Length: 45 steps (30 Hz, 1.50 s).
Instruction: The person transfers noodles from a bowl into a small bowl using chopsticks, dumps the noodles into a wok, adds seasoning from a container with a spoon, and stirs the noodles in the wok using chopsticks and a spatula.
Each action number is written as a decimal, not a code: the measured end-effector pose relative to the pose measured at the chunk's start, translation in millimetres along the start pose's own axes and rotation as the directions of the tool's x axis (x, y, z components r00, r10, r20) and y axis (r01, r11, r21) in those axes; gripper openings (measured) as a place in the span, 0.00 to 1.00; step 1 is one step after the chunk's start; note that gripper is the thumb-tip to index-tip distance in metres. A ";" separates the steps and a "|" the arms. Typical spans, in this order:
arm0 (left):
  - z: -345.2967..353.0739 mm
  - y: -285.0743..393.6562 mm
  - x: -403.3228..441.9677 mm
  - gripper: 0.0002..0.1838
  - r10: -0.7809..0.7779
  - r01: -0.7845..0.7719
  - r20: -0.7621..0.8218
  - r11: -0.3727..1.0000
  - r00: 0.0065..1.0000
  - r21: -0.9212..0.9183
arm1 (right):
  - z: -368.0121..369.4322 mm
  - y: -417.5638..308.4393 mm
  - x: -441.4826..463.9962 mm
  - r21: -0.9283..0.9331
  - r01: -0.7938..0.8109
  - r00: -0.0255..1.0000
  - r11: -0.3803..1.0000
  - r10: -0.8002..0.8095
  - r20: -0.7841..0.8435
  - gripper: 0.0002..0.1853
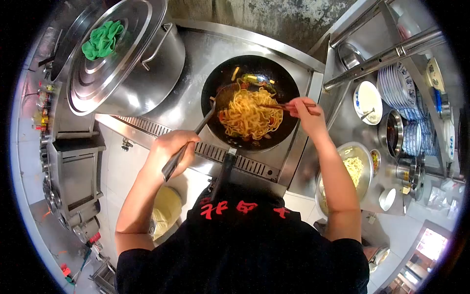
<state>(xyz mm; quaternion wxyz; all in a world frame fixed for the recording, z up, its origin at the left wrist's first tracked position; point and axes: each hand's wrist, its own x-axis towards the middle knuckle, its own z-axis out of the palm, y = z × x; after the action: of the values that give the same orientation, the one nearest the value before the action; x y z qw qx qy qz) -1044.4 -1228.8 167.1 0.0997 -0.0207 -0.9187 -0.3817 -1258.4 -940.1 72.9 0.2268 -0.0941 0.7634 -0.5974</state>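
Observation:
A black wok (209,78) on the steel stove holds noodles (249,115) with bits of green and red vegetables. My left hand (172,153) is closed around the long handle of a ladle (205,120), whose head sits at the left side of the noodles, partly hidden by them. From the right, my right hand (307,111) grips a pair of chopsticks (280,105), their tips in the noodles. The wok's own handle (226,169) points toward my body, with neither hand on it.
A large lidded steel pot (147,83) with a green cloth (103,40) on top stands at left. On the right counter are a metal bowl of pale noodles (353,169), a white bowl (367,100) and stacked plates (394,85). A yellowish bucket (167,208) stands below the stove.

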 end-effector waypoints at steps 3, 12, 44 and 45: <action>-0.7 -1.5 -19.7 0.08 -0.031 0.031 -0.057 0.999 0.998 0.010 | -11.3 -15.1 -41.5 -0.196 0.182 0.983 0.964 -0.180 0.025 0.10; 6.5 -8.8 -14.0 0.06 -0.130 0.139 -0.201 0.990 0.971 0.035 | 52.2 2.3 -49.8 -0.393 0.711 0.703 0.583 -0.593 0.392 0.04; 50.9 -86.7 -24.2 0.13 -0.592 0.407 -0.084 0.643 0.801 -0.648 | 59.9 29.0 -40.6 -0.377 0.447 0.877 0.811 -0.481 0.005 0.13; 55.0 -105.6 -29.8 0.13 -0.636 0.432 -0.068 0.595 0.769 -0.678 | 65.8 31.3 -45.7 -0.428 0.438 0.893 0.790 -0.437 0.107 0.12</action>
<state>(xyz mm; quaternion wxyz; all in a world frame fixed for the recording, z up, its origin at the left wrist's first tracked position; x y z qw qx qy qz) -1036.4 -1263.7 49.6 0.1061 0.2859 -0.6721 -0.6747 -1184.0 -969.9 41.6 0.0561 -0.3177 0.8356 -0.4445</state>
